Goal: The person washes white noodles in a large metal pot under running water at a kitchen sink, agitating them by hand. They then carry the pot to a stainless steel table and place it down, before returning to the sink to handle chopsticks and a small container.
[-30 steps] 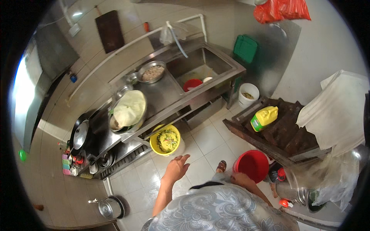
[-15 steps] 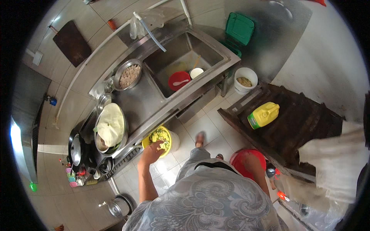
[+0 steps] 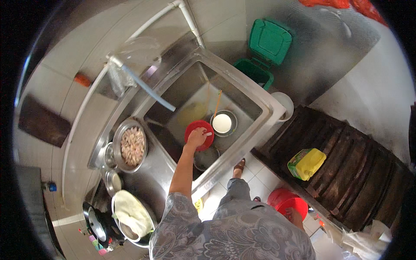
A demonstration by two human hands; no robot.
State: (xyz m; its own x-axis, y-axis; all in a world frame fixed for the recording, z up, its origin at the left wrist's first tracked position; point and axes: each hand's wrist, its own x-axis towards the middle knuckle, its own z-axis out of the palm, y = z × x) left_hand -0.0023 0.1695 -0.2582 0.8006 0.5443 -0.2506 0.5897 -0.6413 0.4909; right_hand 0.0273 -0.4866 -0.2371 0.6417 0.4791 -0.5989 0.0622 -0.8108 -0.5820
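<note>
Inside the sink [image 3: 242, 99], my left hand [image 3: 197, 137] reaches down over a red bowl [image 3: 189, 129]. Its fingers close around a white spoon [image 3: 209, 134] in that bowl. My right hand [image 3: 294, 214] grips the near rim of a red bucket [image 3: 277, 197] low at my right side, fingers on its inner wall. Beside the red bowl stands a metal pot [image 3: 232, 130] with a white bowl [image 3: 222, 123] and chopsticks [image 3: 218, 100] in it. Another round vessel [image 3: 206, 158] lies partly hidden below the red bowl.
On the counter left of the sink are a metal basin of cut meat [image 3: 132, 146] and a large bowl with pale leaves [image 3: 130, 212]. A hose [image 3: 149, 90] hangs over the sink. Right stand a green bin [image 3: 255, 73], a white bucket [image 3: 284, 104] and a dark slatted rack [image 3: 342, 160] holding a yellow jug [image 3: 307, 164].
My left hand has left the yellow bucket on the floor and moved up to the red bowl in the sink. The view has shifted toward the sink; my right hand stays at the red bucket.
</note>
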